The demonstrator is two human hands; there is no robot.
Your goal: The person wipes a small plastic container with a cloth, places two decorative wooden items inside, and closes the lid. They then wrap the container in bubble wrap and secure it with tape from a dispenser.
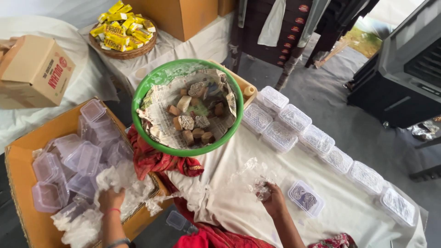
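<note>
A white cloth-covered table (pixel 321 197) carried a green basin (pixel 186 108) of carved wooden blocks (pixel 186 122). The left hand (pixel 110 198) clutched crumpled clear plastic (pixel 110 178) over the cardboard box (pixel 20 158). The right hand (pixel 274 200) pinched a clear wrapper (pixel 257 181), its length running up-left, beside a small lidded container (pixel 305 198).

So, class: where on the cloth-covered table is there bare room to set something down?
Bare white cloth lies between the right hand, the row of clear lidded plastic boxes and the table's near edge. Around the green plastic basin and the cardboard carton of empty tubs it is crowded.
</note>
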